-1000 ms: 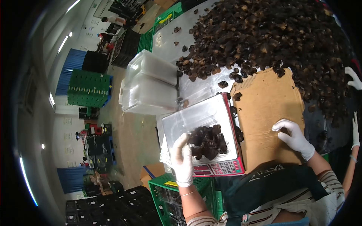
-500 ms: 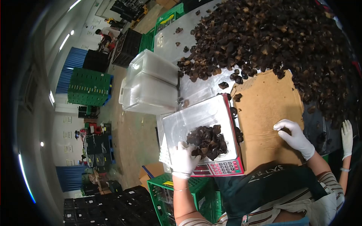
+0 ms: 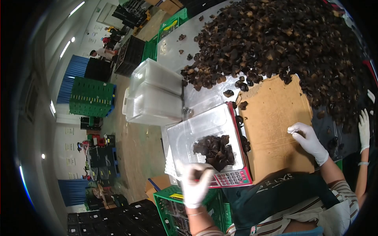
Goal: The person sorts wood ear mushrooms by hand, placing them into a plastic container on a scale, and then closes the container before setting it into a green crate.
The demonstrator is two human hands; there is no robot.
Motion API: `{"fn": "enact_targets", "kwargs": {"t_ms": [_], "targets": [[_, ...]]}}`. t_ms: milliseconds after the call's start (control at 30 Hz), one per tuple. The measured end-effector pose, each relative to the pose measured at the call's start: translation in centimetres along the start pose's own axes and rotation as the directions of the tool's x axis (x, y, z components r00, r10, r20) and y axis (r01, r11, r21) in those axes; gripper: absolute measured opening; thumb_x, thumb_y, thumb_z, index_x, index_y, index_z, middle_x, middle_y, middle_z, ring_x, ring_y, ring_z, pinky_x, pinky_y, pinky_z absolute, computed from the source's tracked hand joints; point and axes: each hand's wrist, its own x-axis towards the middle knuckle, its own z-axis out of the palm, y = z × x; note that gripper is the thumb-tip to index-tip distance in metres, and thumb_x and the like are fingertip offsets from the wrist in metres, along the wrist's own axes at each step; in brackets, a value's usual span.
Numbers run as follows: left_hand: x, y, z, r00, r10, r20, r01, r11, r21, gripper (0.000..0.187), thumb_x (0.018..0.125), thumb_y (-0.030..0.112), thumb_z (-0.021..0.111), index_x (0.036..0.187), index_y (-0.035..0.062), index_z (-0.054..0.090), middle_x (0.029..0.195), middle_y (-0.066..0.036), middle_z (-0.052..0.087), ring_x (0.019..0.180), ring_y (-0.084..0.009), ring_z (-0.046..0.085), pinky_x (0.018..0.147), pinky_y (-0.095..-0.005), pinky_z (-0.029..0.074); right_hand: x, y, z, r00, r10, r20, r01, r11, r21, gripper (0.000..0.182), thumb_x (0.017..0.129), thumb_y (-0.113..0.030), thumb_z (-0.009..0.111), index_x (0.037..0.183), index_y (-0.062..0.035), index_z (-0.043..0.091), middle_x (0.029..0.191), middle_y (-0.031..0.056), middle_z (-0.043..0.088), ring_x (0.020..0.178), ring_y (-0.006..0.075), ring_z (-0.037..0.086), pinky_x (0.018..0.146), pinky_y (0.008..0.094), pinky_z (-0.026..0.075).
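A clear plastic tray (image 3: 189,131) sits on a red-edged scale (image 3: 233,179) and holds a small heap of dark dried mushrooms (image 3: 215,150). My left hand (image 3: 195,183), in a white glove and blurred by motion, is at the tray's near edge beside the scale's keypad. Whether it holds anything is unclear. My gloved right hand (image 3: 309,141) rests on a brown cardboard sheet (image 3: 271,114) right of the scale, fingers loosely bent and nothing visible in them.
A big pile of dark mushrooms (image 3: 275,39) covers the far table. Stacks of clear trays (image 3: 153,94) stand left of the scale. A green crate (image 3: 171,196) sits below. A co-worker's gloved hand (image 3: 364,126) reaches in at the right edge.
My left hand has drawn back from the mushrooms in the tray to the tray's near edge. My right hand has stayed on the cardboard. The co-worker's hand has shifted at the right.
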Motion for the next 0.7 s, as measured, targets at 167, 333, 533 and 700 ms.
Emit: {"fn": "enact_targets", "kwargs": {"t_ms": [167, 333, 533, 700], "targets": [[-1.9, -2.5, 13.7, 0.799, 0.421, 0.428, -0.524, 0.838, 0.152, 0.02, 0.079, 0.01, 0.075, 0.093, 0.0061, 0.06, 0.088, -0.012, 0.064, 0.078, -0.0302, 0.065, 0.07, -0.0356, 0.053, 1.1, -1.4, -1.1, 0.999, -0.031, -0.008, 0.03, 0.993, -0.115, 0.018, 0.087, -0.001, 0.056, 0.102, 0.0031, 0.064, 0.097, 0.0106, 0.065, 0.096, 0.0183, 0.062, 0.088, 0.03, 0.047], [-3.9, -2.2, 20.8, 0.469, 0.454, 0.758, -0.497, 0.845, -0.199, 0.025, 0.083, 0.017, 0.068, 0.105, 0.006, 0.061, 0.108, -0.017, 0.06, 0.098, -0.0351, 0.06, 0.081, -0.0396, 0.05, 0.4, -2.7, -3.5, 0.999, -0.038, 0.039, 0.047, 0.965, -0.256, 0.02, 0.086, -0.001, 0.055, 0.103, 0.0045, 0.063, 0.099, 0.0122, 0.066, 0.097, 0.02, 0.063, 0.089, 0.0308, 0.048], [-2.8, -2.2, 19.0, 0.314, 0.617, 0.721, -0.581, 0.726, -0.369, 0.045, 0.079, 0.014, 0.07, 0.122, 0.0037, 0.059, 0.121, -0.017, 0.058, 0.103, -0.035, 0.059, 0.088, -0.0412, 0.049, -1.5, 0.4, -5.0, 0.992, 0.058, 0.109, -0.025, 0.959, -0.282, 0.021, 0.086, -0.005, 0.061, 0.105, 0.0028, 0.065, 0.095, 0.0125, 0.067, 0.089, 0.0196, 0.062, 0.084, 0.0307, 0.05], [-1.0, 0.5, 12.4, 0.495, 0.586, 0.641, -0.788, 0.614, 0.047, 0.049, 0.073, 0.016, 0.076, 0.119, 0.0042, 0.062, 0.122, -0.016, 0.059, 0.108, -0.0338, 0.058, 0.09, -0.0437, 0.048, -1.6, 1.0, -4.1, 0.992, -0.074, 0.098, 0.106, 0.919, -0.381, 0.019, 0.084, -0.006, 0.062, 0.101, -0.0006, 0.066, 0.094, 0.014, 0.066, 0.089, 0.0272, 0.063, 0.081, 0.0345, 0.05]]}}
